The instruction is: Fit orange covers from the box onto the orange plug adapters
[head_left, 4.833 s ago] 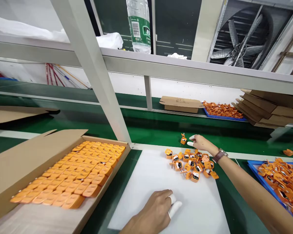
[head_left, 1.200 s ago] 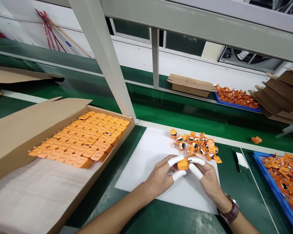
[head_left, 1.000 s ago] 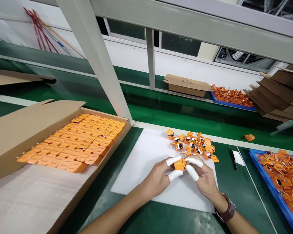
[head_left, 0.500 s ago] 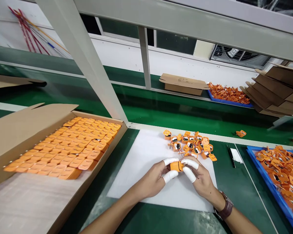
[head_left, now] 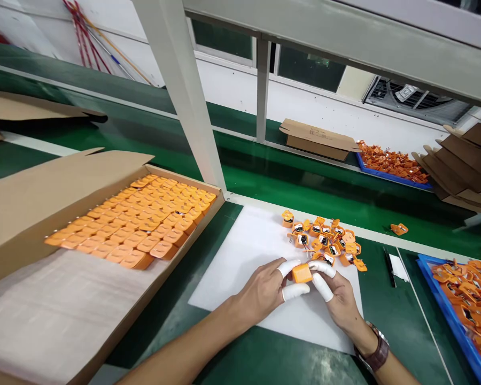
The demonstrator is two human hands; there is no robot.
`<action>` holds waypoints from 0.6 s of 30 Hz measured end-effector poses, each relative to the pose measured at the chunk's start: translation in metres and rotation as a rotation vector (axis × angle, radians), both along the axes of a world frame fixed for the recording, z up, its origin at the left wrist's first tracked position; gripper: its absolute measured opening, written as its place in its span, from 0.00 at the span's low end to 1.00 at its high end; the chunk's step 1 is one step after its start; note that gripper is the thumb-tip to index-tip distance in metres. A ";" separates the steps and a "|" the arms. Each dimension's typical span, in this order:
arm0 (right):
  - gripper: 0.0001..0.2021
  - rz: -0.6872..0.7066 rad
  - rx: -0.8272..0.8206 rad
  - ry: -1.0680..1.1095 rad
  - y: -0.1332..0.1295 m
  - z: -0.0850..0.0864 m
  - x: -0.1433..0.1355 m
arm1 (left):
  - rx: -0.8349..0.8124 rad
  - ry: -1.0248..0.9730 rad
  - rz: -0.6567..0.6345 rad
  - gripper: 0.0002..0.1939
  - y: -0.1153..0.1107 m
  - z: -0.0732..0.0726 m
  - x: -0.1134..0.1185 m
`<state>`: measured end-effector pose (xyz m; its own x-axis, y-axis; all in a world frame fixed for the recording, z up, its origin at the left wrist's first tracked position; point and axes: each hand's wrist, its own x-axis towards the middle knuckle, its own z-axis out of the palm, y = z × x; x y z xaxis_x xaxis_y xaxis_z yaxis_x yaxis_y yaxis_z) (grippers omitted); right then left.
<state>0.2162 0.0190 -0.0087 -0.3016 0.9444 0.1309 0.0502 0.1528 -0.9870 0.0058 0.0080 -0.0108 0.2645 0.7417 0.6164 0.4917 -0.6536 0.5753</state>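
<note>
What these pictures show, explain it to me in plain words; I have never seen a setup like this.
There is no machine here: a person works with two hands, with white covers on several fingers. Every picture comes from one camera worn on the head, looking forward and down. Right now the left hand and right hand hold an orange case between them, over a white sheet on a green table. Just beyond, a cluster of open cases lies on that sheet. To the left, a cardboard box holds rows of orange pieces; to the right, a blue tray holds a heap of orange parts.
</note>
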 end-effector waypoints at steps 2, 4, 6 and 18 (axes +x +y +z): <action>0.10 -0.034 0.029 0.010 -0.001 -0.003 0.000 | -0.074 0.003 -0.018 0.20 0.000 0.004 -0.001; 0.10 -0.050 0.055 0.004 -0.002 -0.005 -0.001 | -0.174 0.005 -0.053 0.19 -0.001 0.007 -0.002; 0.11 -0.046 0.089 -0.009 -0.003 -0.006 -0.002 | -0.274 0.005 -0.096 0.17 -0.001 0.011 -0.003; 0.12 -0.021 0.269 -0.048 -0.005 -0.001 -0.005 | -0.645 -0.159 -0.266 0.13 0.000 0.031 -0.005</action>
<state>0.2112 0.0136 -0.0101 -0.2942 0.8838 0.3639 0.1021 0.4076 -0.9074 0.0006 0.0078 0.0205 0.4300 0.8944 0.1227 0.2409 -0.2447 0.9392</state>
